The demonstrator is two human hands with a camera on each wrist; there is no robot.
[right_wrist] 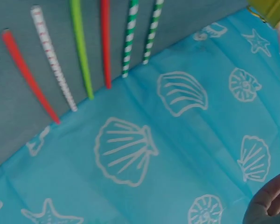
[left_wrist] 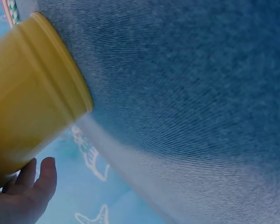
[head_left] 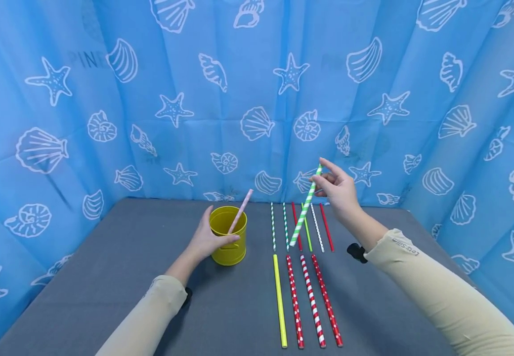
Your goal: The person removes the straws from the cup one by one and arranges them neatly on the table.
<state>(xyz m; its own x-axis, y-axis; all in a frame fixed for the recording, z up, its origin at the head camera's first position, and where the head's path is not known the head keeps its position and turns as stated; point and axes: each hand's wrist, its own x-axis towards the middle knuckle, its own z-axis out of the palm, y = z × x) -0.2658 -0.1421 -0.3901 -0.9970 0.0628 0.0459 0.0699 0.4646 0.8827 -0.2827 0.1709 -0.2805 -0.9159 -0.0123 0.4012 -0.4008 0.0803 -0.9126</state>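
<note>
My left hand point(head_left: 208, 238) holds a yellow metal bucket point(head_left: 229, 255), thumb along the near side and fingers at its left. In the left wrist view the fingers point(left_wrist: 45, 179) rest against the bucket's wall point(left_wrist: 32, 88). A pale pink straw point(head_left: 240, 211) leans inside the bucket, its top above the rim. To the right, my right hand point(head_left: 339, 190) pinches a green-and-white striped paper straw point(head_left: 303, 215) near its top end. This straw hangs slanted over the back row of straws, its lower end toward the left. Only part of the right hand point(right_wrist: 270, 200) shows in the right wrist view.
Right of the bucket a back row holds green-striped straws point(head_left: 273, 227), red straws point(head_left: 326, 227), a lime green straw point(right_wrist: 80, 49) and a white patterned straw point(right_wrist: 53, 58). Nearer lie a yellow straw point(head_left: 279, 301) and several red-and-white ones point(head_left: 312, 301). A blue shell-print curtain point(head_left: 257, 99) borders the grey table point(head_left: 106, 277).
</note>
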